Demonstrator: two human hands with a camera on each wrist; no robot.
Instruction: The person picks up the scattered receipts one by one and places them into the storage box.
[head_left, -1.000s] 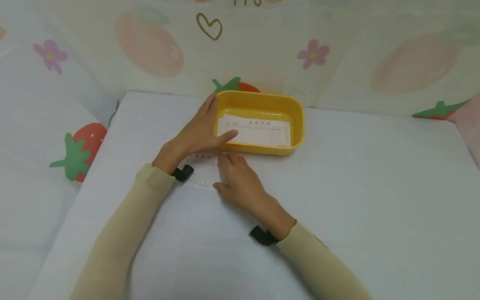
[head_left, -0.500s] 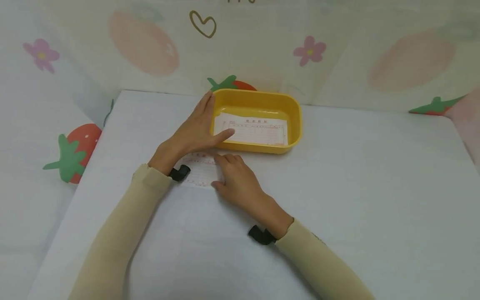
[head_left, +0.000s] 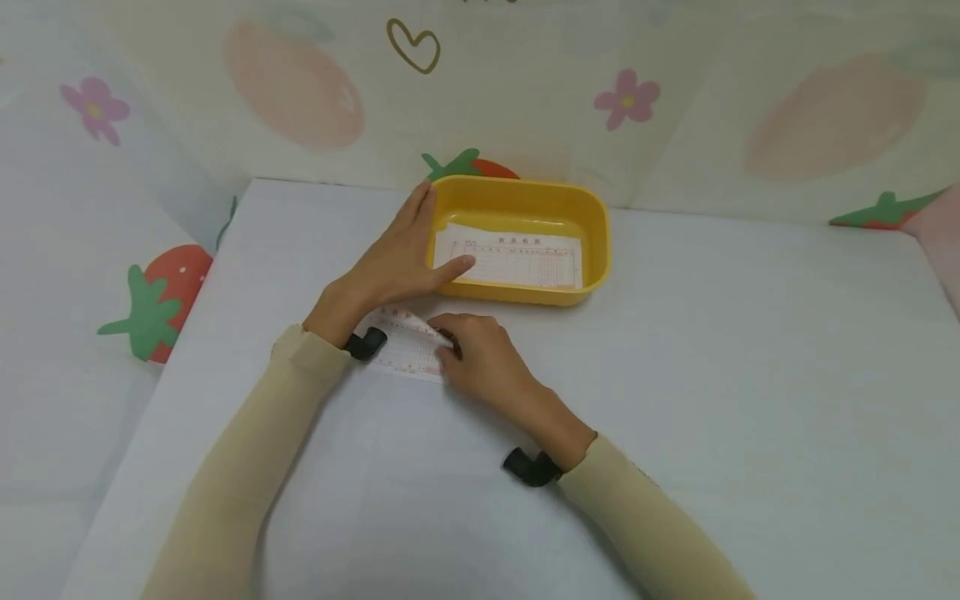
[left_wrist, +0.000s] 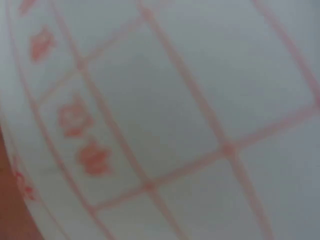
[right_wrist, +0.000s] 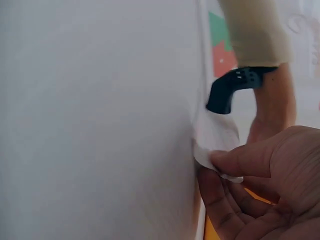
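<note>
A printed paper form (head_left: 408,348) with red lines lies on the table in front of the yellow tray (head_left: 596,242). My right hand (head_left: 487,358) pinches its right edge between thumb and fingers, and the sheet's upper part curls up; the right wrist view shows this pinch on the paper (right_wrist: 220,135) close up. My left hand (head_left: 393,254) rests against the tray's left side, fingers straight along the outer wall, thumb reaching over the front rim. Inside the tray lies another such form (head_left: 517,258). Blurred red grid lines of paper (left_wrist: 200,100) fill the left wrist view.
The white table (head_left: 712,375) reaches back to a curtain (head_left: 690,108) printed with strawberries and flowers, right behind the tray. Black wrist cameras (head_left: 531,468) sit at both wrists; the left one overlaps the loose form in the head view.
My right fingers have closed on the form's right edge, which lay flat before and now lifts and curls. The left hand stays at the tray.
</note>
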